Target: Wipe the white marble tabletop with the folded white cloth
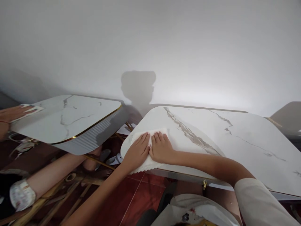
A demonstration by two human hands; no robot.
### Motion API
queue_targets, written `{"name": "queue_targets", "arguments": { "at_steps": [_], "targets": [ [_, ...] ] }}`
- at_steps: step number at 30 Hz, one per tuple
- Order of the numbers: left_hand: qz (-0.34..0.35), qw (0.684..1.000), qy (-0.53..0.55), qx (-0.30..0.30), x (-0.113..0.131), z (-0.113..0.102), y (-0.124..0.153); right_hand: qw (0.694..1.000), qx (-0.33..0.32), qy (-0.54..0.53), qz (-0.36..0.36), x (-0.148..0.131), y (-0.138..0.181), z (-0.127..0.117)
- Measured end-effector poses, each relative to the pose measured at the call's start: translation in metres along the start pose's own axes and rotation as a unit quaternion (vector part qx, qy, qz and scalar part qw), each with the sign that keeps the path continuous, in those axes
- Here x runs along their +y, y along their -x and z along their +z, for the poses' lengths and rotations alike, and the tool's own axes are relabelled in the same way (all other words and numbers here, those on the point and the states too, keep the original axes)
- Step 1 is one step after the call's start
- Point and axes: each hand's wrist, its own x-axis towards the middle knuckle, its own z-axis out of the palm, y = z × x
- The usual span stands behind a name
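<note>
Both my hands lie flat, side by side, on a white cloth (143,164) at the near left corner of a white marble-look tabletop (235,141). My left hand (137,150) has its fingers stretched out and pressed on the cloth. My right hand (161,147) lies the same way, touching the left one. The cloth hangs a little over the table's edge.
A second marble-look table (68,119) with a gold rim stands to the left. Another person's hand (14,113) rests on a cloth at its far left edge, and that person's leg (51,174) shows below. The floor is red tile (138,201). A plain white wall is behind.
</note>
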Motion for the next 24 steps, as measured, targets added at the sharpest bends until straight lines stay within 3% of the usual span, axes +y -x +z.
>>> {"name": "queue_targets", "arguments": {
  "at_steps": [4,10,17,24],
  "targets": [
    [0.007,1.000,0.016,-0.017,-0.005,0.011,-0.047,0.999,-0.006,0.010,0.031,0.033,-0.023,0.000],
    [0.012,0.998,0.046,-0.033,-0.037,0.033,-0.123,0.997,-0.023,0.009,0.074,0.076,-0.078,0.010],
    [0.002,0.998,0.057,-0.026,-0.067,0.062,-0.187,0.993,-0.021,-0.001,0.115,0.117,-0.132,0.029],
    [0.037,0.997,0.067,0.002,-0.064,0.083,-0.248,0.990,0.003,0.008,0.142,0.168,-0.160,0.031]
  ]
}}
